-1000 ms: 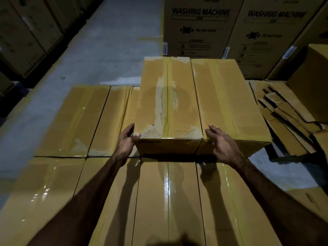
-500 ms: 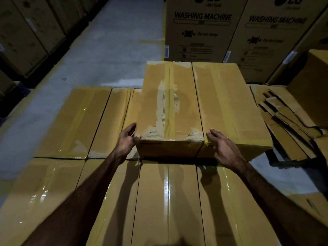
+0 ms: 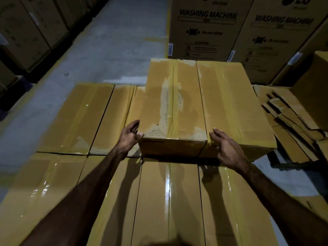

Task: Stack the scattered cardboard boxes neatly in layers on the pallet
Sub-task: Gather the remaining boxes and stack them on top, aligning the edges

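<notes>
The cardboard box [image 3: 170,107] with torn tape sits at frame centre on the lower layer of boxes [image 3: 168,201], touching a second upper box [image 3: 232,107] on its right. The left hand [image 3: 128,137] rests against its near left corner, fingers relaxed and apart. The right hand [image 3: 226,148] lies flat with straight fingers on the near end, over the seam between the upper boxes. Washing machine cartons [image 3: 204,29] stand at upper right.

Two tall washing machine cartons [image 3: 204,31] stand behind, near flattened cardboard sheets [image 3: 291,125] on concrete floor [image 3: 106,55].
</notes>
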